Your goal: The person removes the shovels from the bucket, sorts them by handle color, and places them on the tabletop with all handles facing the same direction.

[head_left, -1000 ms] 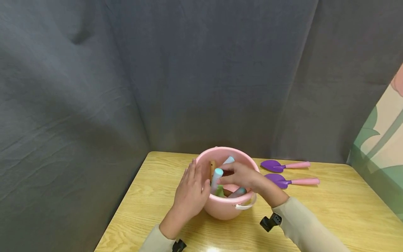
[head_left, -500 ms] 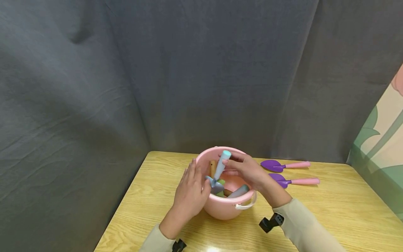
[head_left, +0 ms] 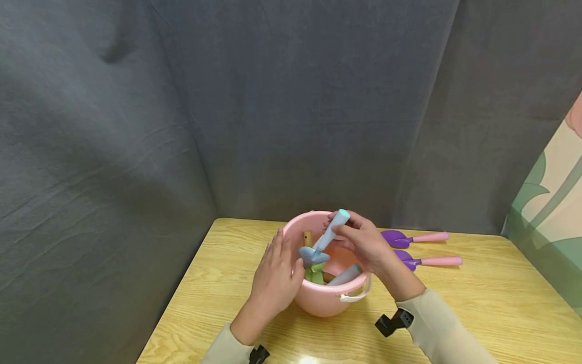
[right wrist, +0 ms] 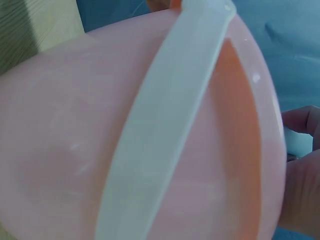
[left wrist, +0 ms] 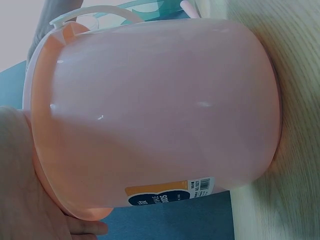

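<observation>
A pink bucket (head_left: 325, 303) stands upright on the table. My left hand (head_left: 275, 277) rests against its left rim with straight fingers. Over the bucket's mouth, my right hand (head_left: 365, 246) pinches the handle of a small light-blue garden trowel (head_left: 328, 237). That trowel is tilted, its blade low and to the left inside the bucket, its handle end up and to the right. Also in the bucket are a green item (head_left: 314, 274), a wooden handle (head_left: 307, 238) and a grey-blue handle (head_left: 346, 275); their lower parts are hidden. In the right wrist view the bucket mostly covers the right hand.
Two purple trowels with pink handles, a far one (head_left: 429, 237) and a near one (head_left: 441, 261), lie right of the bucket. The white bail (head_left: 356, 296) hangs down on the bucket's right side. Behind the wooden table (head_left: 204, 283) hangs a dark grey curtain (head_left: 295, 111).
My right hand has taken hold of the light-blue trowel and raised it up and to the right, bringing its blade into sight. My left hand has stayed on the rim.
</observation>
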A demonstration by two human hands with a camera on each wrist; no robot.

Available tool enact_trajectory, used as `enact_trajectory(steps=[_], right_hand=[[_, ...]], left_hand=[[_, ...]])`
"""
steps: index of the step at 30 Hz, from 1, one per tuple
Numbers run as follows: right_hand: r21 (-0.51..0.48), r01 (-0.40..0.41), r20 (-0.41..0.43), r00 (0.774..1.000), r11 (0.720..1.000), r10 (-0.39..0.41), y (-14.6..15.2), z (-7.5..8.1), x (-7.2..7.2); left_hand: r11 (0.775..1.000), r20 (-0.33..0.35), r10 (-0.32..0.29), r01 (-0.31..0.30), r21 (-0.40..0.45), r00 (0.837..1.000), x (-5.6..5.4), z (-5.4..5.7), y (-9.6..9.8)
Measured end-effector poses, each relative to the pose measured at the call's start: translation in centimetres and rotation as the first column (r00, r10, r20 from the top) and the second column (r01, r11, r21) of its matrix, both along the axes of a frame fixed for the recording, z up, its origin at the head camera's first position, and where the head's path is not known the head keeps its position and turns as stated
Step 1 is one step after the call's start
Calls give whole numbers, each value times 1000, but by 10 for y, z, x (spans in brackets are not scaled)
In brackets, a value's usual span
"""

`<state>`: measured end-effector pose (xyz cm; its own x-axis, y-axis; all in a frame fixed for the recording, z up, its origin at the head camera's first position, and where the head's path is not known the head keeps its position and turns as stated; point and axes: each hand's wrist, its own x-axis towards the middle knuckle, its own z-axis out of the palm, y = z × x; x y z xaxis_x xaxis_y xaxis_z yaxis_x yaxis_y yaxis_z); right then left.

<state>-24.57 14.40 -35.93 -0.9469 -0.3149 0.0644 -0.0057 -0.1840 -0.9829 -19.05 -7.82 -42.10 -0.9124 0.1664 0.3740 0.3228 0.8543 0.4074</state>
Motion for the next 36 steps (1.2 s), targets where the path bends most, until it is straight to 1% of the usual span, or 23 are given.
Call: enact_trajectory(steps=[5, 11, 13, 17, 20, 23, 26, 28, 33, 36], right_hand=[[-31, -15, -5, 1000, 999, 15, 6, 5, 0], [-47, 20, 37, 999, 999, -18, 12, 12, 0], [-55, 24, 39, 999, 998, -22, 15, 13, 1], [-59, 38, 16, 999, 998, -37, 21, 17, 4], [-56, 36, -22, 999, 998, -37, 26, 20, 6], [-70, 3, -72, 997, 998, -8, 31, 23, 7], [-104, -34, -114, 993, 994, 22, 36, 25, 9], [-130, -37, -126, 992, 991, 20, 38, 25, 9], [-183, 10, -115, 993, 983, -31, 44, 26, 10], [-217, -5, -136, 990, 976, -26, 48, 26, 11]], left_hand=[[1000, -33, -6, 6, -6, 999, -2, 0, -1], [1000, -17, 1, -1, -11, 1000, -2, 1, -1], [1000, -17, 0, -1, -13, 1000, -3, 0, -1], [1000, -23, -2, 1, -17, 1000, -3, 1, 0], [1000, -23, -2, 1, -22, 1000, -2, 1, 0], [1000, -24, -2, 1, -24, 1000, -2, 2, 0], [1000, -24, -4, 4, -21, 1000, -3, 2, 1], [1000, -29, -4, 3, -19, 1000, -4, 2, 1], [1000, -33, 1, -2, -13, 999, -5, 1, 2], [1000, -39, -2, 2, -10, 999, -6, 1, 2]])
